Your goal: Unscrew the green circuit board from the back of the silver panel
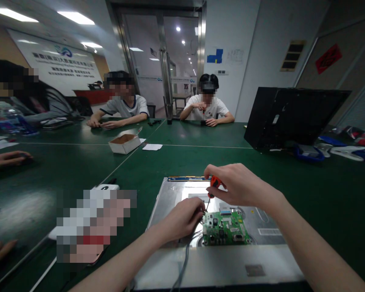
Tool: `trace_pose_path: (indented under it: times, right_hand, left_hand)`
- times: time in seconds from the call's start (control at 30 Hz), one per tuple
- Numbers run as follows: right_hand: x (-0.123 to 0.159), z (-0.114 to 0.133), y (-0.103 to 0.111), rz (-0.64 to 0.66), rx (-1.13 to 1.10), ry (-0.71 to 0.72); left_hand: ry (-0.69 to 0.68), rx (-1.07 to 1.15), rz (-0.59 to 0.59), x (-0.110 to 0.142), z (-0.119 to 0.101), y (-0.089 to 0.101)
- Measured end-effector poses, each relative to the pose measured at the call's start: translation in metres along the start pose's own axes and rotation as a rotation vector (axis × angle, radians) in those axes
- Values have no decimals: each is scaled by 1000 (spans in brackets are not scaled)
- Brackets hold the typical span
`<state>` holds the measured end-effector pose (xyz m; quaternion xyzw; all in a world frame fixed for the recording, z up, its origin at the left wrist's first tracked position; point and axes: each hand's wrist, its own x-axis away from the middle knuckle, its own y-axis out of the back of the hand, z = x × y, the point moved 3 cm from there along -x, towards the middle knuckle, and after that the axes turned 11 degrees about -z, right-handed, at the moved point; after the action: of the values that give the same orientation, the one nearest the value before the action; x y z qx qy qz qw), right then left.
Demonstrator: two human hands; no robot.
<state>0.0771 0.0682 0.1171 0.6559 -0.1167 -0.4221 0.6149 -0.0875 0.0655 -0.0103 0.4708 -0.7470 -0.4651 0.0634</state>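
Note:
A grey metal monitor back panel [170, 198] lies flat on the green table in front of me. A green circuit board [225, 229] sits on it. My right hand [240, 186] is closed round the orange handle of a screwdriver [213, 183], its tip pointing down at the board's upper left corner. My left hand [182, 219] is closed in a pinch at that same corner, next to the tip; what it pinches is too small to make out. Grey wires [185, 255] run from under the left hand toward me.
A white cardboard box [124, 142] and a paper slip [152, 147] lie mid-table. A black monitor shell [292, 117] stands at the right, with cables and tools behind it. Three people sit across and to the left; other hands rest at the left edge [6, 159].

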Motion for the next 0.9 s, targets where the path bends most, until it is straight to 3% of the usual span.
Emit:
trace_pose_path:
  times: [0.1, 0.23, 0.3, 0.57, 0.9]
  right_hand:
    - [0, -1, 2, -20, 13, -9]
    - [1, -3, 5, -33, 34, -6]
    - [1, -3, 6, -34, 40, -6]
    - [2, -5, 7, -37, 52, -8]
    - [5, -9, 14, -47, 79, -24]
  left_hand:
    - [34, 27, -81, -2, 1, 3]
    - [135, 9, -341, -5, 9, 12]
    - [148, -18, -393, -7, 13, 14]
    - [104, -217, -205, -8, 15, 8]
    - [43, -185, -159, -4, 7, 12]
